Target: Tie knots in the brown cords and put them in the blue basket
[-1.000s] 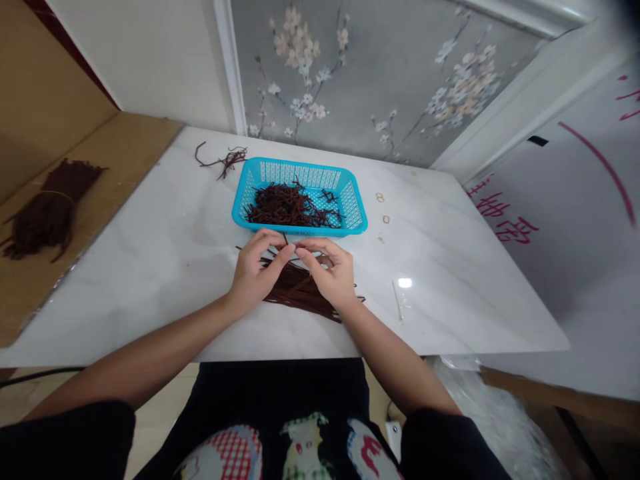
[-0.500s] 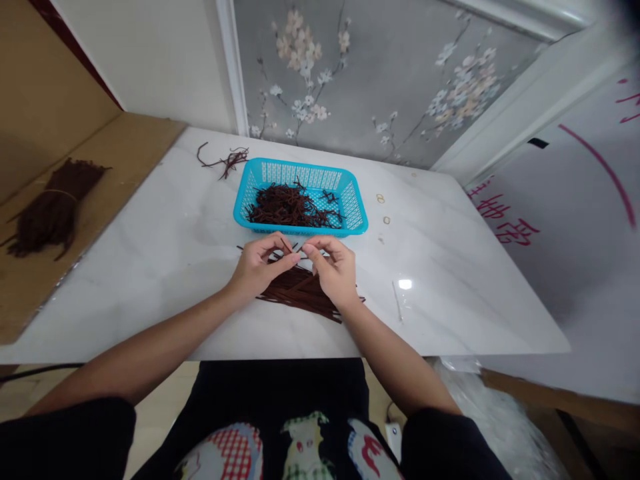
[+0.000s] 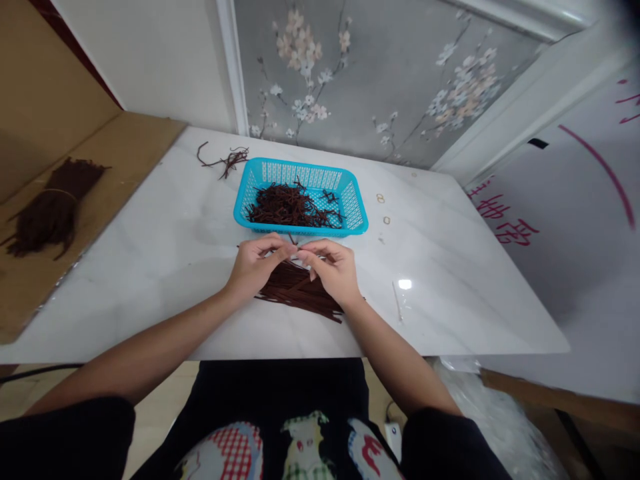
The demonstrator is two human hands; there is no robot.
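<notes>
- Left hand (image 3: 256, 265) and right hand (image 3: 334, 268), fingertips meeting, pinch a thin brown strip (image 3: 292, 239).
- More strips (image 3: 300, 293) lie beneath, on a white table (image 3: 450, 267).
- Blue basket (image 3: 310, 231) at twelve o'clock; flowered wall (image 3: 350, 93) beyond.

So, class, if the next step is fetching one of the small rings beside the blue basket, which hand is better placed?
Probably the right hand: it is nearer the small rings, which lie right of the blue basket. The left hand is farther off.

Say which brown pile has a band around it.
The bundle on the cardboard, far left. The heap in the basket, loose strands and front pile show none.
</notes>
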